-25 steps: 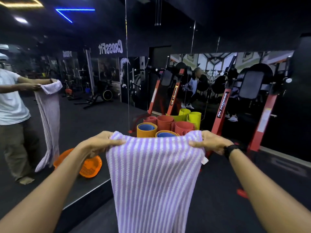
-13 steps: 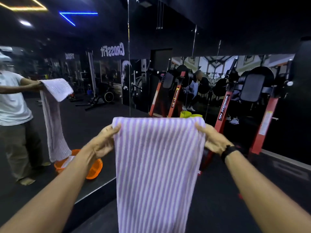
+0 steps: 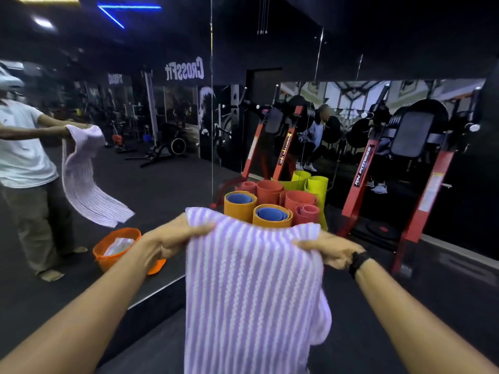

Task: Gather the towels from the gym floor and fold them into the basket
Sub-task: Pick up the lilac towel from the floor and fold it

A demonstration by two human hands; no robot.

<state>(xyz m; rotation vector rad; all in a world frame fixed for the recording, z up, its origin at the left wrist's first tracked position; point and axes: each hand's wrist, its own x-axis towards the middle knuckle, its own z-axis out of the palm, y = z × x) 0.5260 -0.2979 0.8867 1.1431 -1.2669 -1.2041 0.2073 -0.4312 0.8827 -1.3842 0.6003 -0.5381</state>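
Both hands, the left hand (image 3: 172, 242) and right hand (image 3: 328, 251), pinched the top corners of a purple-and-white striped knitted towel (image 3: 251, 287), its long axis hanging straight down between them; an orange plastic basket (image 3: 108, 261) showed in the wall mirror (image 3: 151, 184) to the left.

Both hands (image 3: 172, 241) (image 3: 328, 251) pinch striped towel (image 3: 251, 287) corners.

One striped towel (image 3: 251, 287); two hands; one orange basket (image 3: 108, 255) in mirror; several rolled mats (image 3: 272, 214).
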